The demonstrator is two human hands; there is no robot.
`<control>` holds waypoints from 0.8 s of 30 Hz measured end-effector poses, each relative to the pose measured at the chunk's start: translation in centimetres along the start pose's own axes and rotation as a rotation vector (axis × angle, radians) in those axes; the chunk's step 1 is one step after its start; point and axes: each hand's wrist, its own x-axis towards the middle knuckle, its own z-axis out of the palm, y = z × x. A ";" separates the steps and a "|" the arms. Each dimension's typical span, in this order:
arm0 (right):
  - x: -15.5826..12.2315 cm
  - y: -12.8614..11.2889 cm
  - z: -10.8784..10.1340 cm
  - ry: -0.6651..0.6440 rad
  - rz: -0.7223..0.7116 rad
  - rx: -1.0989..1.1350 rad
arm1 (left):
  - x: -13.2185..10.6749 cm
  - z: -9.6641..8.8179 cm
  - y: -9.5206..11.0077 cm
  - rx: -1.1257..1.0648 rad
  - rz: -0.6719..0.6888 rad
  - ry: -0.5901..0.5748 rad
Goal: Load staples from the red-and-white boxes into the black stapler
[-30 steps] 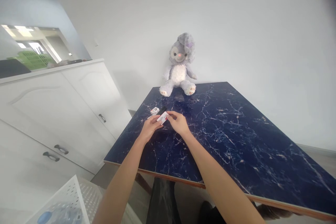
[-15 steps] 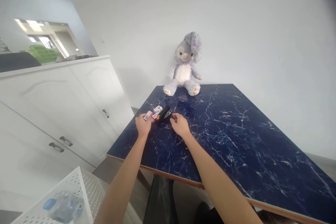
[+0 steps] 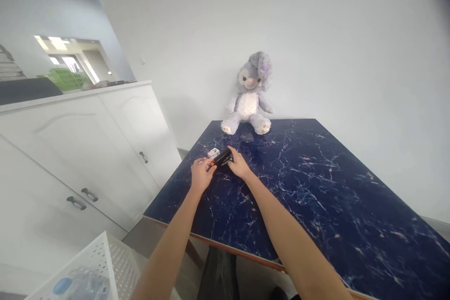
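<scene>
A black stapler (image 3: 222, 156) with an orange tip lies slantwise on the dark blue marbled table (image 3: 298, 183). My right hand (image 3: 239, 164) is closed around its far right end, fingers on top and thumb at the near side. My left hand (image 3: 201, 174) is closed at the orange end, thumb and fingers around a red-and-white card (image 3: 208, 165). Most of that card is hidden by the fingers. Just behind the stapler stands a small white box (image 3: 213, 152) with dark print.
A grey plush rabbit (image 3: 248, 98) sits at the table's back edge against the wall. White cabinets (image 3: 116, 136) stand to the left. On the floor at lower left is a white perforated basket (image 3: 108, 262) containing clear plastic bottles (image 3: 82, 286).
My right hand has moved up onto the stapler's end and closed around it. The left hand has shifted right, covering most of the card. The stapler has turned flatter, and the view has tilted slightly.
</scene>
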 end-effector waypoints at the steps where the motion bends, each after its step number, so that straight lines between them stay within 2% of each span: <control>1: -0.1 0.0 -0.1 0.036 0.036 0.014 | 0.0 0.1 -0.2 0.030 0.002 0.014; 3: -0.6 -0.2 -0.3 0.102 0.080 0.008 | 0.1 0.3 -0.5 0.076 0.021 0.030; 7: -1.6 -0.8 -0.4 0.179 0.027 -0.030 | 0.1 0.4 -0.6 0.128 0.021 0.031; 11: -2.0 -1.3 -0.8 0.392 0.086 -0.051 | -0.3 0.4 0.2 0.171 0.003 0.034; 13: -2.2 -1.5 -1.2 0.461 0.043 -0.081 | -0.5 0.4 0.7 0.198 0.017 0.047; 16: -2.5 -1.9 -1.4 0.424 -0.076 -0.135 | -0.7 0.5 0.9 0.222 0.028 0.059; 19: -2.5 -2.0 -1.3 0.345 -0.101 -0.162 | -0.6 0.6 0.9 0.233 0.044 0.046; 21: -2.3 -1.7 -1.2 0.322 -0.047 -0.135 | -0.6 0.6 0.9 0.230 0.053 0.041; 24: -1.9 -1.3 -1.4 0.310 0.132 -0.080 | -0.5 0.4 0.9 0.188 0.029 0.040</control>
